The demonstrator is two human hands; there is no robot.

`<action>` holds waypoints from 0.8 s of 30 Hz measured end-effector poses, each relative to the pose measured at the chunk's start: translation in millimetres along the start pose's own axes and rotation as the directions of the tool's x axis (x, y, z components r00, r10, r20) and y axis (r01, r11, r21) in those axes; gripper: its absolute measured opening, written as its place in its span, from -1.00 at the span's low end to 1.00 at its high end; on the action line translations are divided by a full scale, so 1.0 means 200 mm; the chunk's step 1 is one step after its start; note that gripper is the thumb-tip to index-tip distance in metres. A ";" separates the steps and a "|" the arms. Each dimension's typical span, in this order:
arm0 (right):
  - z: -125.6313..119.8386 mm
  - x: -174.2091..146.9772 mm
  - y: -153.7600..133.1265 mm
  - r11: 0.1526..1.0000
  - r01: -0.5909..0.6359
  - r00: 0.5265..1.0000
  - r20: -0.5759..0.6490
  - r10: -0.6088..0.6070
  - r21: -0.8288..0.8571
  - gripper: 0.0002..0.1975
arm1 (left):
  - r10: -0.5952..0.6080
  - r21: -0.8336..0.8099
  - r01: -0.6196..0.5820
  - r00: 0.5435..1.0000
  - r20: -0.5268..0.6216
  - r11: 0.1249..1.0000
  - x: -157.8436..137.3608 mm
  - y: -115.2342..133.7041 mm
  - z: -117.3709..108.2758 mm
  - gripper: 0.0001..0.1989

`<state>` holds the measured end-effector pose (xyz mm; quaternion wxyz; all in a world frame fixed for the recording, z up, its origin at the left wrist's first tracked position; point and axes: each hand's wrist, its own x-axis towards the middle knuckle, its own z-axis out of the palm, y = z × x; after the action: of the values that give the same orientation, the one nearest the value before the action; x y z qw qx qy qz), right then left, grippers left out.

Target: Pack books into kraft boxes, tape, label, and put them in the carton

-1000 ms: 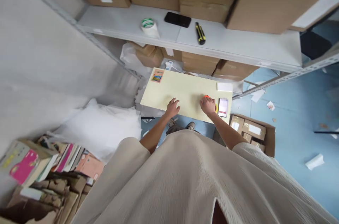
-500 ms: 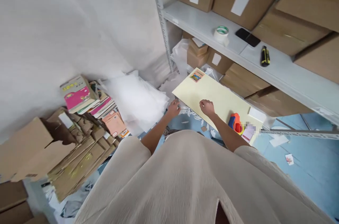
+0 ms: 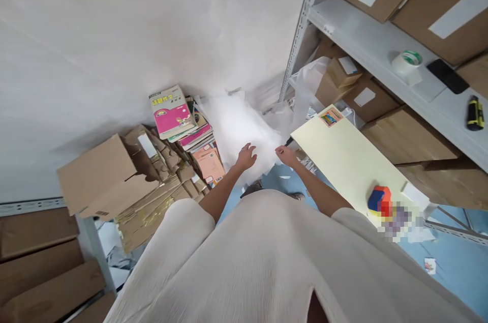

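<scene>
My left hand (image 3: 246, 156) is over a stack of thin white, translucent packing sheets (image 3: 240, 124), its fingers apart and holding nothing. At the right edge of the stack, my right hand (image 3: 286, 155) is closed in a pinch, its fingertips on the edge of a white sheet. To the right of that hand is a pale yellow tabletop (image 3: 339, 152) with a small picture card (image 3: 331, 117) at its far corner. A red and blue tape dispenser (image 3: 379, 200) stands at its near end.
Left of the sheets are piled books (image 3: 173, 112) and flattened cardboard (image 3: 152, 206), with an opened carton (image 3: 99, 175). Grey shelving (image 3: 354, 23) at right carries boxes, a tape roll (image 3: 407, 66), a black phone (image 3: 448, 76) and a yellow-black cutter (image 3: 475, 113). Paper scraps lie on the blue floor.
The view has swung left. My hands have moved from beside and over the yellow tabletop to the white sheets; the right one is now at the stack's edge.
</scene>
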<state>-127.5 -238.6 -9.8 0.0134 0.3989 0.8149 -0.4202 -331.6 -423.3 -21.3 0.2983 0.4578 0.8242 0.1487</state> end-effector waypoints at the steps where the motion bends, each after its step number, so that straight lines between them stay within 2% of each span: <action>1: 0.05 0.03 -0.05 0.999 -0.007 1.000 0.019 0.007 0.032 -0.81 | -0.001 -0.010 0.001 1.000 0.001 1.000 -0.01 -0.04 -0.02 -0.45; 7: 0.28 0.18 -0.27 0.953 -0.147 0.986 0.116 0.120 0.264 -0.77 | -0.016 -0.105 0.016 1.000 0.001 0.994 -0.03 -0.19 -0.06 -0.45; 11: 0.35 0.25 -0.35 0.899 -0.227 0.966 0.201 0.160 0.375 -0.69 | -0.028 -0.151 0.028 1.000 -0.002 0.988 -0.03 -0.22 -0.06 -0.45; 14: 0.39 0.27 -0.38 0.873 -0.271 0.956 0.221 0.194 0.406 -0.65 | -0.027 -0.183 0.028 1.000 0.009 0.983 -0.03 -0.23 -0.06 -0.45; 20: 0.43 0.30 -0.40 0.890 -0.250 0.963 0.193 0.188 0.382 -0.64 | -0.032 -0.214 0.041 0.999 0.043 0.976 -0.02 -0.26 -0.06 -0.44; 24: 0.43 0.31 -0.42 0.945 -0.160 0.983 0.131 0.127 0.286 -0.67 | -0.033 -0.221 0.038 0.999 0.025 0.974 -0.02 -0.26 -0.06 -0.44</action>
<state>-252.2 -286.8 -31.3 0.0294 0.4307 0.7096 -0.5568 -373.3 -454.0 -37.2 0.3590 0.4084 0.8073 0.2294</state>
